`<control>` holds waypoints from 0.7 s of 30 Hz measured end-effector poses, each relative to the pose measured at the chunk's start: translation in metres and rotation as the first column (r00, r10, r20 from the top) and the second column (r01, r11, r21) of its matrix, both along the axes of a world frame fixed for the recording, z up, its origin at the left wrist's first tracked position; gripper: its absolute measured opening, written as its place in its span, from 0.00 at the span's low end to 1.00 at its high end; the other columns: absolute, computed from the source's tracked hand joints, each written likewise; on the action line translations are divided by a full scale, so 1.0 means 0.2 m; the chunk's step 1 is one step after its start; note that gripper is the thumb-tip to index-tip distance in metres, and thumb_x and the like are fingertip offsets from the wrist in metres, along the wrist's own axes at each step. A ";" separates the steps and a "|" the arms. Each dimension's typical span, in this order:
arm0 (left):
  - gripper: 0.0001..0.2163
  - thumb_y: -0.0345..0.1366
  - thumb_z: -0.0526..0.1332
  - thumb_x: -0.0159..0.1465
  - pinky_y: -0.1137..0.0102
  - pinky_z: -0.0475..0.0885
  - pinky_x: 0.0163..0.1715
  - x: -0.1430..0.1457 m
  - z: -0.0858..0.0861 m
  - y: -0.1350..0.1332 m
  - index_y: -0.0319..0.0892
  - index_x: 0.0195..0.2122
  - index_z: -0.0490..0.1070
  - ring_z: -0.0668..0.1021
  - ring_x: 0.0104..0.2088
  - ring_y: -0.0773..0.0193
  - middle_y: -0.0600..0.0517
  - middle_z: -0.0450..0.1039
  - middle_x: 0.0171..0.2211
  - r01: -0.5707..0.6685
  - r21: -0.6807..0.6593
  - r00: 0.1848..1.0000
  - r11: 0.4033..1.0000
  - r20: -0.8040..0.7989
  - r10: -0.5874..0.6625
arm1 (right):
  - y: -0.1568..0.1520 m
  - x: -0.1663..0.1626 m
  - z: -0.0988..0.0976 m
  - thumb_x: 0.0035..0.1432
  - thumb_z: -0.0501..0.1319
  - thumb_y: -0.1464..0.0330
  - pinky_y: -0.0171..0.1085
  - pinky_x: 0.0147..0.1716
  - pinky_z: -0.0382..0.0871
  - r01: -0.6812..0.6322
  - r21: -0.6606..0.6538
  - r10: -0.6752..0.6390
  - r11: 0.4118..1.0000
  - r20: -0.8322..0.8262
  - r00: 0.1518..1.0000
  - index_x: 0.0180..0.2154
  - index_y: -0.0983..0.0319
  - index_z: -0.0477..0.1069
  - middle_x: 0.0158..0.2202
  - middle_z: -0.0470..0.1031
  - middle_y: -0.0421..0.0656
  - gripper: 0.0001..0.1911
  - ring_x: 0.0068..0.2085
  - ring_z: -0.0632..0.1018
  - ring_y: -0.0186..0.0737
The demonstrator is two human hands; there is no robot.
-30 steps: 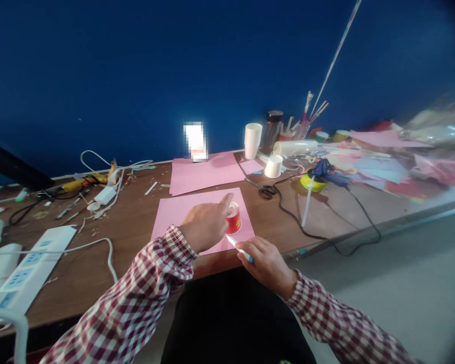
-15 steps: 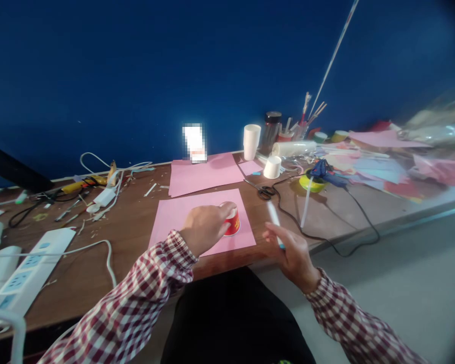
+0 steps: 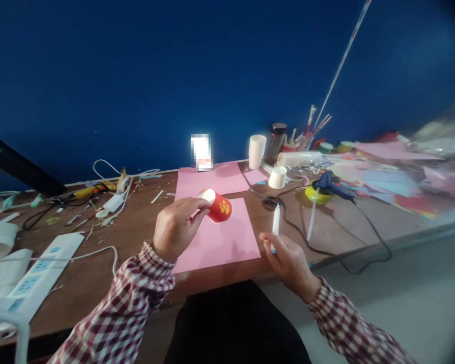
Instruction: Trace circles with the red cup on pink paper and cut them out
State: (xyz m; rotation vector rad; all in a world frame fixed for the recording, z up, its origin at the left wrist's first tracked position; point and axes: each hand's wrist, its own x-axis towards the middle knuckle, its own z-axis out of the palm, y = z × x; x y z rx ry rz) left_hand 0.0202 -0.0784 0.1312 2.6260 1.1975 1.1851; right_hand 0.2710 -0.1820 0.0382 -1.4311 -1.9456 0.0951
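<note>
In the head view, my left hand (image 3: 180, 225) pinches a red paper cup (image 3: 220, 208) with yellow lettering. The cup is tilted, its pale end toward the upper left, over a pink paper sheet (image 3: 227, 247). Whether its lower edge touches the sheet, I cannot tell. My right hand (image 3: 288, 258) is closed around the lower part of a white marker pen (image 3: 276, 222) with blue ends, which points upward beside the sheet's right edge. Black-handled scissors (image 3: 269, 201) lie just beyond the pen.
More pink paper (image 3: 212, 182) lies behind, below a blurred white upright object. White paper cups (image 3: 257, 151) stand near a dark-lidded jar (image 3: 278, 139). A blue glue gun (image 3: 331, 184) rests on yellow tape (image 3: 318, 196), its cord trailing forward. At left are a power strip (image 3: 38, 275) and cables.
My left hand has shifted from the cup's top to its left side, and the cup now leans instead of standing upright. The pen has turned more upright in my right hand.
</note>
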 end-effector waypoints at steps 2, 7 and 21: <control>0.05 0.32 0.60 0.61 0.71 0.71 0.30 -0.01 -0.01 0.02 0.42 0.37 0.73 0.75 0.29 0.66 0.51 0.76 0.32 -0.003 0.074 0.998 0.997 0.058 -0.001 | 0.03 0.00 0.02 0.61 0.53 0.70 0.43 0.43 0.70 0.013 -0.011 -0.013 1.000 -0.050 0.999 0.49 0.61 0.63 0.42 0.74 0.49 0.14 0.43 0.75 0.44; 0.07 0.26 0.57 0.61 0.68 0.73 0.37 0.13 -0.11 -0.02 0.41 0.39 0.71 0.77 0.37 0.63 0.49 0.77 0.36 0.202 0.202 0.979 0.958 -0.026 -0.201 | 0.10 0.01 0.10 0.59 0.58 0.63 0.44 0.44 0.71 0.085 -0.054 -0.094 0.995 -0.180 0.979 0.55 0.60 0.57 0.47 0.72 0.51 0.23 0.47 0.74 0.46; 0.12 0.28 0.52 0.65 0.65 0.74 0.43 0.41 -0.24 -0.08 0.39 0.49 0.66 0.75 0.46 0.60 0.46 0.75 0.44 0.436 0.107 0.894 0.894 -0.167 -0.416 | 0.24 0.14 0.18 0.54 0.63 0.62 0.42 0.48 0.69 0.075 -0.037 -0.077 0.996 -0.052 0.996 0.50 0.60 0.63 0.47 0.73 0.48 0.22 0.48 0.75 0.46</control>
